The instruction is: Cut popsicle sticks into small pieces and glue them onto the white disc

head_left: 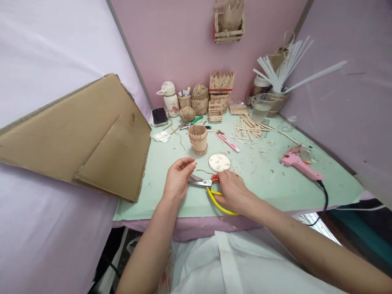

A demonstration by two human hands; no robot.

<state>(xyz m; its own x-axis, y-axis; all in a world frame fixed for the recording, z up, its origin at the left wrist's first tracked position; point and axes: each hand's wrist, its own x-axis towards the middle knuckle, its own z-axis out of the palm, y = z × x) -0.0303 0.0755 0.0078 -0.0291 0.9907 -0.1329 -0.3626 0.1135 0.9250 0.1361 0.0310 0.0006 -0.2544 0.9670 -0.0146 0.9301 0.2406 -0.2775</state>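
My right hand (233, 191) is closed around the handles of a pair of scissors (204, 183), one handle orange, the other yellow, with the metal blades pointing left. My left hand (179, 177) is curled at the blade tips, fingers pinched together on something too small to make out. A thin strand of twine (204, 171) lies just beyond the blades. Right behind the hands lies a round white disc (219, 162), and past it stands a small cup made of wooden sticks (198, 139).
A big cardboard sheet (92, 134) leans at the left over the mint table (275, 183). A pink glue gun (298, 163) with a black cord lies at right. Loose wooden sticks (249, 127), a pink cutter (229, 143), stick baskets, twine and a glass stand at the back.
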